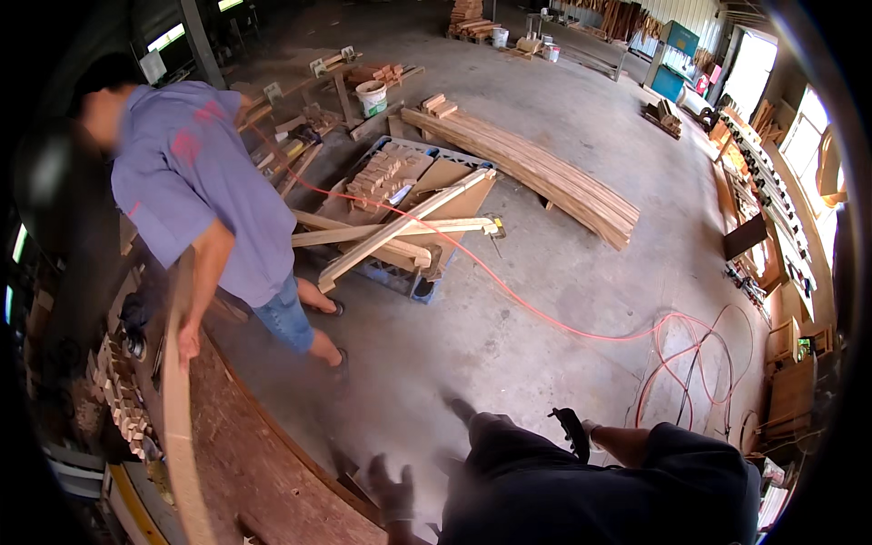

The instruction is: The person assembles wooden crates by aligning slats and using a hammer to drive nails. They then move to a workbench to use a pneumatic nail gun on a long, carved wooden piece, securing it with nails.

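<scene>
My left hand [392, 490], in a dark glove, is over the near edge of the reddish-brown workbench [263, 445]; its fingers are spread and nothing is in them. Out to my right side, my right hand [590, 434] is closed on a black hand tool [572, 431] whose exact kind I cannot make out. My body hides part of that arm. A long wooden board [178, 409] lies along the bench's left side, gripped by a co-worker's hand [188, 345].
The co-worker [204, 182] stands at the left. Beyond, a blue pallet [425, 289] carries wood blocks and crossed wooden frame pieces [400, 227]. Long planks [527, 163] lie behind it. An orange hose [518, 295] crosses the floor to a loose coil at right.
</scene>
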A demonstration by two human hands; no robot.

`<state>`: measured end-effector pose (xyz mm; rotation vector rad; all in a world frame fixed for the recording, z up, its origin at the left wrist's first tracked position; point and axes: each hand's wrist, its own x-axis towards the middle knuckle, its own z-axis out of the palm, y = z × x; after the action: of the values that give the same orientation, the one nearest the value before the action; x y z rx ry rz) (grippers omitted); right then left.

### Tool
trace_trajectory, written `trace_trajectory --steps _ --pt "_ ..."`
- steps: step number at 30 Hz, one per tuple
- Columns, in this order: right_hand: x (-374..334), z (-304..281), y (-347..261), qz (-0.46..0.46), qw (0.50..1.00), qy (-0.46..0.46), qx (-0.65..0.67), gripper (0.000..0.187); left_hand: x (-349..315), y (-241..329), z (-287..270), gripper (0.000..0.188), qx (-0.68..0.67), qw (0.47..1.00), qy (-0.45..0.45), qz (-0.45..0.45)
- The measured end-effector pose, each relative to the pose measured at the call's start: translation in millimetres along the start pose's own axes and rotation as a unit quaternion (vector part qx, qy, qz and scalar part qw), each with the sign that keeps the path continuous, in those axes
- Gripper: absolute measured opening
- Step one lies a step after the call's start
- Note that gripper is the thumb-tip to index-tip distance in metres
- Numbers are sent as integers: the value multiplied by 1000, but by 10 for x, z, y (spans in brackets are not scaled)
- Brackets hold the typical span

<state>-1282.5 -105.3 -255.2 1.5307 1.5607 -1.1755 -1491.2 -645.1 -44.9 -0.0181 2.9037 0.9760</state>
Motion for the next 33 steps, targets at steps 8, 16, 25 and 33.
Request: trace_trajectory --steps 8,16,25,33 --pt "-148 108 -742 3 992 63 -106 37 223 136 758 59 -30 981 -177 -79" --pt "-85 -638 -2384 39 996 -26 81 27 687 -1220 1481 40 117 926 -354 -57" --pt "350 -1167 -3786 -30 997 9 65 20 1791 -146 1568 28 -40 952 -265 -147" --pt "-89 -663 -5323 -117 993 -22 -8 26 3561 181 1601 59 -38 902 -341 -260"
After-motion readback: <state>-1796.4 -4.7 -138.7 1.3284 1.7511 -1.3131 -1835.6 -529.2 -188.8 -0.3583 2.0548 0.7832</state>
